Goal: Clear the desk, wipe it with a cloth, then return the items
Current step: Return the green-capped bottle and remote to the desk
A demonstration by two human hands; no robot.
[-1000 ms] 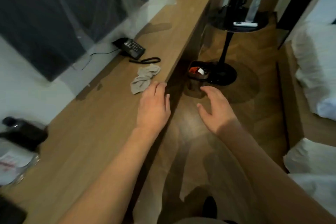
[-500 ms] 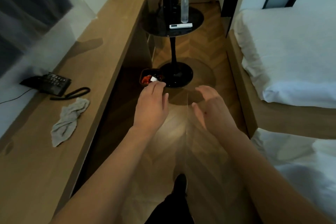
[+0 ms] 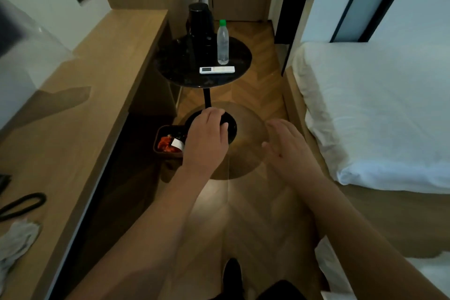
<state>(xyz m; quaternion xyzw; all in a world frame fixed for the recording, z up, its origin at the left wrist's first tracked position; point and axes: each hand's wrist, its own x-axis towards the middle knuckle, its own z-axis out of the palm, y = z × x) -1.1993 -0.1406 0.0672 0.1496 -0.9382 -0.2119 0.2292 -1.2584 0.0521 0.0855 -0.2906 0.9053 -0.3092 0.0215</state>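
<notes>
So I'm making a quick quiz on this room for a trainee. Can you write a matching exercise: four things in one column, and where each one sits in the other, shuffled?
Things:
1. water bottle
2. grey cloth
3. waste bin
4. white remote

Places:
A. on the floor beside the round table's base
B. lying flat at the near edge of the round black table
C. on the wooden desk, at its near end
D. standing upright on the round table, behind the remote

Pairs: 1-D, 2-C, 3-A, 4-B
</notes>
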